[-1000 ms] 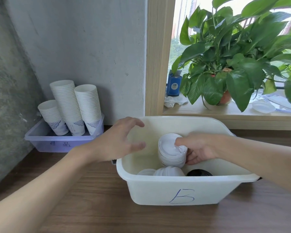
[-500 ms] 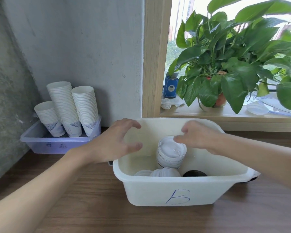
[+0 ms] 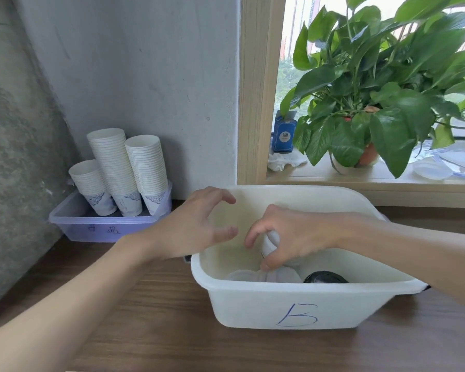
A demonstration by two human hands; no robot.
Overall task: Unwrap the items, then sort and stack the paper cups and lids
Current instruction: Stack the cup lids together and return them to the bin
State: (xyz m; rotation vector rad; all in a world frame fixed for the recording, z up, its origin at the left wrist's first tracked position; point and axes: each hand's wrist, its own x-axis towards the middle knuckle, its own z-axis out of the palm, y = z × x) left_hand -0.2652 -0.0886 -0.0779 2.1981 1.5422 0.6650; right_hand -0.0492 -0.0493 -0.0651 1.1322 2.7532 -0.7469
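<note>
A white tub point(image 3: 293, 304) marked with a blue letter stands on the wooden table. Inside it my right hand point(image 3: 287, 237) grips a stack of white lids point(image 3: 270, 242), fingers curled over its top and side. More white lids point(image 3: 269, 276) and a black lid point(image 3: 325, 277) lie on the tub's floor. My left hand point(image 3: 196, 224) hovers over the tub's left rim, fingers spread and holding nothing. Three stacks of white paper cups point(image 3: 118, 170) stand in a purple tray point(image 3: 97, 226) at the back left.
A concrete wall closes the left side and the back. A potted plant point(image 3: 373, 108), a blue box point(image 3: 283, 135) and crumpled tissue point(image 3: 285, 159) sit on the window sill behind the tub. Bare wooden table point(image 3: 145, 318) lies in front.
My right hand had lifted off the lid stack and has come back down over it, now gripping it. My left hand stayed by the tub's left rim.
</note>
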